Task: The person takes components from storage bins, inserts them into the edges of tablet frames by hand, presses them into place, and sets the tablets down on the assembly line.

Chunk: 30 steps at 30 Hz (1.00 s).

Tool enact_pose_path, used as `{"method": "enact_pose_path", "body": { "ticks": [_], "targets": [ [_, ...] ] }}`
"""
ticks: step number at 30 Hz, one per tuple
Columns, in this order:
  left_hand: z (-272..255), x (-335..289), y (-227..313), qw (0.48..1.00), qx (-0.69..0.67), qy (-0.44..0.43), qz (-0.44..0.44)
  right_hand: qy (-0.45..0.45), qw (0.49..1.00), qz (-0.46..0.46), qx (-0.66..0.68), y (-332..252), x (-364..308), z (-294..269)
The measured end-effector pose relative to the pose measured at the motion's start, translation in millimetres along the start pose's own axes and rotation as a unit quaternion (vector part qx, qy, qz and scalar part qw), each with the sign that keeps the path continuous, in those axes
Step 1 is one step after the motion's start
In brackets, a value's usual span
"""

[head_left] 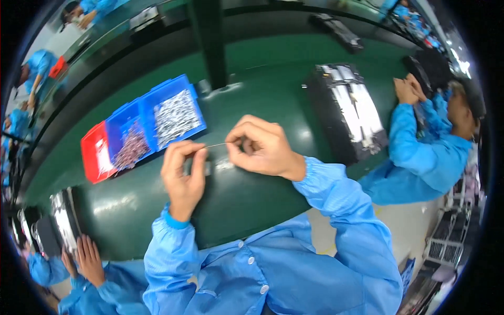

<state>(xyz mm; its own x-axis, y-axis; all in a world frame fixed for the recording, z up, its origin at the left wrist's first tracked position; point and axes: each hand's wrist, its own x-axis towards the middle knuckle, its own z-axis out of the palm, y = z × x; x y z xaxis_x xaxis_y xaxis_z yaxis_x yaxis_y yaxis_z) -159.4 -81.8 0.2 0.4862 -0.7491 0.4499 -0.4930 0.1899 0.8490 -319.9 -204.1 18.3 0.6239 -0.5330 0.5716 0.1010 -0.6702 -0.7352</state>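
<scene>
A thin, pale wire-like strand (pixel 216 145) stretches between my two hands above the green table. My left hand (pixel 184 170) pinches one end between thumb and fingertips. At the other end, my right hand (pixel 262 147) has its fingers curled and pinched round the strand. What the strand is made of is too fine to make out. Nearest my left hand is a blue bin (pixel 201 116) heaped with small silvery-white parts (pixel 177 116). Beside it, another blue bin (pixel 116 116) holds small brownish-pink parts (pixel 133 146), and a red bin (pixel 90 157) holds something white.
Right of my hands stands a black block-shaped stack (pixel 336 121) with shiny white strips on top. A dark post (pixel 209 47) rises at the table's far side. A co-worker (pixel 425 147) sits at the right; another's hands (pixel 86 260) rest at the lower left beside black-and-white pieces (pixel 64 218).
</scene>
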Motion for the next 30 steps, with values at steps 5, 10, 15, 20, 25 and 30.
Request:
{"method": "enact_pose_path", "body": {
  "ticks": [5, 10, 15, 20, 25, 30],
  "targets": [
    [1.0, -4.8, -4.6, 0.992, -0.107, -0.019, -0.062, 0.052, 0.988, 0.123, 0.078, 2.0, 6.3, -10.9],
    [7.8, -9.3, -15.4, 0.976, -0.152, -0.077, -0.136, 0.238, 0.955, 0.145, -0.105, 67.9, 15.5, -35.8],
    [10.5, -10.6, -18.0, 0.971, -0.140, -0.096, -0.170, 0.158, 0.933, 0.108, -0.304, 118.3, -1.1, -65.9],
    [2.6, -8.9, -30.1, 0.977, -0.121, -0.074, -0.158, 0.110, 0.935, 0.127, -0.312, 119.8, -8.1, -79.1],
    [0.8, -9.0, -38.9, 0.981, -0.106, -0.063, -0.153, 0.124, 0.923, 0.093, -0.352, 133.2, -15.6, -95.4],
    [6.2, -11.9, -46.3, 0.988, -0.064, -0.088, -0.106, 0.149, 0.912, 0.116, -0.363, 142.8, -13.1, -105.4]
  ]
}}
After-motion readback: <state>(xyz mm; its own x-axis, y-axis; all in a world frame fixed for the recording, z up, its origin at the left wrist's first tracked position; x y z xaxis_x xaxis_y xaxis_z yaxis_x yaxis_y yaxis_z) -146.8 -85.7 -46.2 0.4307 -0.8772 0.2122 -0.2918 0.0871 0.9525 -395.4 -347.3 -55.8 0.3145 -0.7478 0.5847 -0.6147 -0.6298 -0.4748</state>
